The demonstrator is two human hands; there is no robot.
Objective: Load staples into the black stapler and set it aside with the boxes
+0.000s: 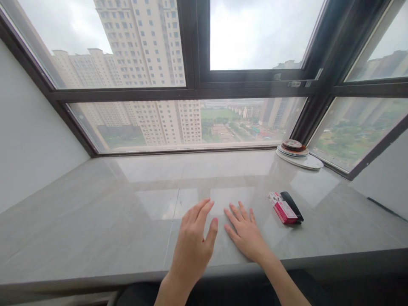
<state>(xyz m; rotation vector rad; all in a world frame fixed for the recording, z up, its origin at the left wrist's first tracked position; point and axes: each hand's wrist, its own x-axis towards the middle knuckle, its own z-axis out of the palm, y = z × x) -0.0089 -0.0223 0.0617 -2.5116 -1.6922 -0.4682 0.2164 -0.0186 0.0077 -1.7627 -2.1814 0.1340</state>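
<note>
My left hand [195, 240] hovers over the front part of the glossy grey windowsill [95, 221], thumb and fingers apart, with nothing in it. Beside it on the right, my right hand [245, 234] lies flat on the sill with its fingers spread. To the right of that hand sits a small red and white box [284, 210]. A black object [292, 206] lies against the box's right side; its kind I cannot tell. Neither hand touches them.
At the sill's back right corner stands a stack of round plates or discs [295, 151], brown on top and white below. Dark window frames [191, 93] border the back and right. A white wall [32, 127] closes the left side. The sill's front edge [95, 278] runs before me.
</note>
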